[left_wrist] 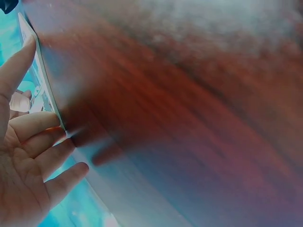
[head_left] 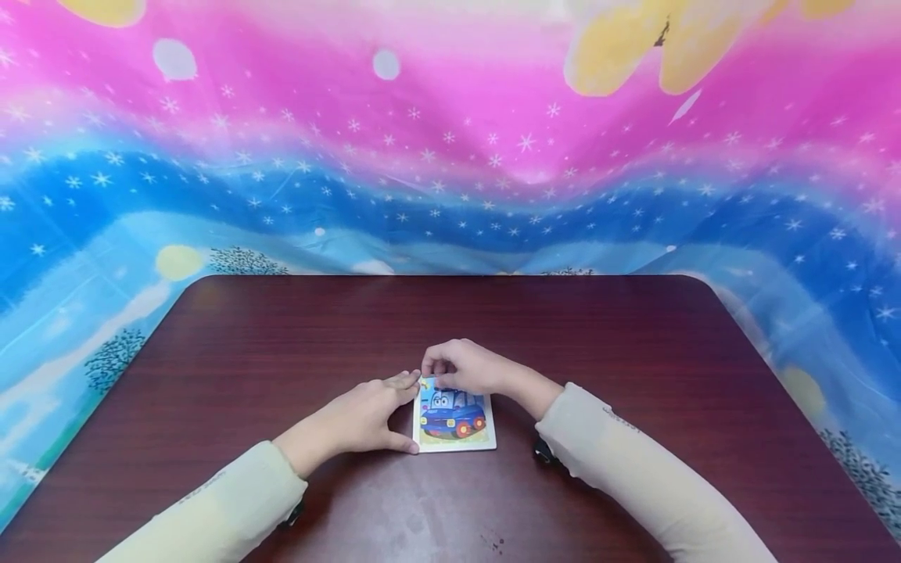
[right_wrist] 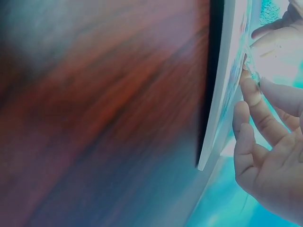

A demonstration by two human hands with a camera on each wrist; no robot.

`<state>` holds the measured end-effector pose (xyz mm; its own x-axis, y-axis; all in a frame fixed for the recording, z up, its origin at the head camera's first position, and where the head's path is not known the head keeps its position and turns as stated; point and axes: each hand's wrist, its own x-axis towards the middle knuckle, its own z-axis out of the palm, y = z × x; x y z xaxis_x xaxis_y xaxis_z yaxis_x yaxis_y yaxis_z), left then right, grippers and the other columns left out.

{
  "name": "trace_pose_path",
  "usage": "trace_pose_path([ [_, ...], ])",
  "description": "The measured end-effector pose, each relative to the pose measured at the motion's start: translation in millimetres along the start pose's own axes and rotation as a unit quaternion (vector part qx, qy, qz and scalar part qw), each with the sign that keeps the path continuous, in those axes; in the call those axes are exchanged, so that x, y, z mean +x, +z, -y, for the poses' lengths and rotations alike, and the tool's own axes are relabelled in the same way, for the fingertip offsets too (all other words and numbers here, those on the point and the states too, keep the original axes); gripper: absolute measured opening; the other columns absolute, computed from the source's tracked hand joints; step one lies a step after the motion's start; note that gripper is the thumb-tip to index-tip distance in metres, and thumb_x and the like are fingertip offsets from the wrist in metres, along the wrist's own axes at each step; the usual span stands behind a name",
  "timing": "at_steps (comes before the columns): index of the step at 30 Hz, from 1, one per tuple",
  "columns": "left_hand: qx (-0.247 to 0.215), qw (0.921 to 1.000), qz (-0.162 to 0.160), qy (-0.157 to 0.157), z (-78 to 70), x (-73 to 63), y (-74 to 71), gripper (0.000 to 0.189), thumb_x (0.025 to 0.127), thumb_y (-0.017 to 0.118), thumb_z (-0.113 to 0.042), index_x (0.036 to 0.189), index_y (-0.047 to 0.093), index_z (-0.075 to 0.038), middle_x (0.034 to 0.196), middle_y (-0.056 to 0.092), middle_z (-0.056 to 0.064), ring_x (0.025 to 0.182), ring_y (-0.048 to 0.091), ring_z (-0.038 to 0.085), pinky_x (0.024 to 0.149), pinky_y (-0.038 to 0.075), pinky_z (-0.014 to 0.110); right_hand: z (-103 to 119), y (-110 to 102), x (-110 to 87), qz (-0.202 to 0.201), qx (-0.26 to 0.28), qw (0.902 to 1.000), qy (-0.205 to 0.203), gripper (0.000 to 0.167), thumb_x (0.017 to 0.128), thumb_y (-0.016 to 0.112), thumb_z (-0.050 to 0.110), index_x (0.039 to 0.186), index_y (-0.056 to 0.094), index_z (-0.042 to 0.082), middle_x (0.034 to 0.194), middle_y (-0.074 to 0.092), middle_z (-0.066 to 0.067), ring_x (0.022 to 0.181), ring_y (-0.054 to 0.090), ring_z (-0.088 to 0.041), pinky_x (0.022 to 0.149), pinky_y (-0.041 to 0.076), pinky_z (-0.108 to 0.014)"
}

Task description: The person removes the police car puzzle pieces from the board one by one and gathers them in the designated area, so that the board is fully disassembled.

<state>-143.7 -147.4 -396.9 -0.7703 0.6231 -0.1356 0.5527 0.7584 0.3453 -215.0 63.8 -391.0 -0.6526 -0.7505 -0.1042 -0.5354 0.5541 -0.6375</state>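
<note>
A small square puzzle board (head_left: pixel 461 447) with a white border and a cartoon blue car lies flat on the table. My left hand (head_left: pixel 359 414) rests along its left side, the thumb at the near corner and the fingertips by the far corner. In the left wrist view, the left hand (left_wrist: pixel 28 165) touches the board's edge (left_wrist: pixel 46 78) with its fingers spread. Over the far left corner, my right hand (head_left: pixel 468 366) covers part of the picture. Thumb and forefinger of the right hand (right_wrist: pixel 272 137) pinch a thin, light-blue puzzle piece (right_wrist: pixel 253 71), tilted against the board.
The dark reddish-brown table (head_left: pixel 317 320) has rounded far corners. Behind and around it hangs a pink and blue curtain (head_left: pixel 450 172) with snowflakes. Small dark marks (head_left: pixel 496 543) lie near the table's front. Both sleeves are pale.
</note>
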Motion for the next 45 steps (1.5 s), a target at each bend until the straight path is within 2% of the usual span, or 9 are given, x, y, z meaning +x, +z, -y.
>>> trace_pose_path([
  [10,0.003,1.0000,0.005,-0.005,-0.3,1.6,-0.2,0.088,0.079,0.079,-0.052,0.145,0.049,-0.001,0.156,0.040,0.016,0.146,0.039,0.031,0.113,0.040,0.046,-0.1,-0.3,0.9,-0.002,0.002,0.9999,0.010,0.011,0.093,0.066,0.004,0.099,0.069,0.013,0.081,0.062,0.003,0.074,0.054,-0.007,0.073,0.047,-0.021],
  [20,-0.002,0.9999,0.009,-0.006,-2.6,0.5,-1.0,0.088,0.079,0.080,-0.051,0.145,0.049,-0.002,0.156,0.040,0.017,0.145,0.039,0.031,0.113,0.040,0.047,-0.5,-5.8,-3.4,0.002,0.047,0.9989,0.004,0.012,0.091,0.066,-0.001,0.099,0.068,0.007,0.078,0.066,-0.004,0.068,0.059,-0.011,0.071,0.050,-0.020],
  [27,-0.007,0.9995,0.014,-0.026,-3.8,-1.2,-1.9,0.090,0.077,0.081,-0.052,0.146,0.049,-0.004,0.157,0.040,0.013,0.146,0.039,0.028,0.113,0.040,0.045,-6.2,-14.0,-8.3,-0.004,0.037,0.9992,0.010,0.012,0.092,0.066,0.002,0.100,0.069,0.010,0.082,0.066,0.000,0.075,0.058,-0.009,0.075,0.050,-0.023],
  [34,0.002,0.9994,0.015,-0.030,-2.4,2.4,-0.2,0.089,0.077,0.080,-0.054,0.147,0.049,-0.008,0.158,0.039,0.011,0.146,0.039,0.026,0.115,0.038,0.044,-19.1,-25.0,-22.2,-0.018,0.040,0.9989,0.018,0.013,0.092,0.066,0.003,0.102,0.070,0.012,0.084,0.066,0.000,0.077,0.057,-0.010,0.076,0.050,-0.025],
  [45,0.018,0.9995,0.010,-0.024,-2.9,0.1,-0.6,0.086,0.078,0.080,-0.052,0.144,0.051,-0.004,0.157,0.040,0.014,0.145,0.041,0.028,0.114,0.040,0.045,-34.3,-40.9,-51.9,-0.049,0.035,0.9977,0.031,0.014,0.093,0.066,0.002,0.101,0.070,0.012,0.087,0.067,0.000,0.081,0.057,-0.013,0.079,0.050,-0.029],
])
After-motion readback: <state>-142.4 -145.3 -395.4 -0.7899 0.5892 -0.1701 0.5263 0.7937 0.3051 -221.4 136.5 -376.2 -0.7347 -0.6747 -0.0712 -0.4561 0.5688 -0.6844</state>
